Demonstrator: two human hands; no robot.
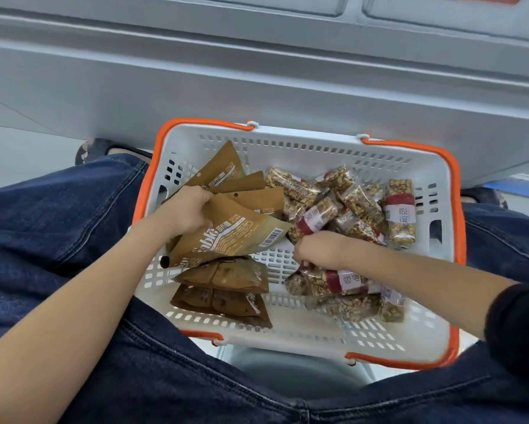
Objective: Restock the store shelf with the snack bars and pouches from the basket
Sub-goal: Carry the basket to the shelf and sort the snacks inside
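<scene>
A white basket (303, 139) with orange handles sits between my knees. Its left half holds several brown pouches, its right half several clear-wrapped nut snack bars (399, 214) with red bands. My left hand (185, 211) grips the upper edge of a brown pouch (235, 237) that lies tilted over the others. My right hand (318, 249) is down among the bars, fingers curled around a snack bar (333, 278) beneath it; the fingertips are hidden. Two darker pouches (223, 289) lie near the basket's front.
A grey shelf unit base (257, 75) runs across just behind the basket. My legs in dark jeans (58, 234) flank the basket on both sides. A shoe (92, 149) shows at the left. A grey stool seat (297, 368) shows below the basket.
</scene>
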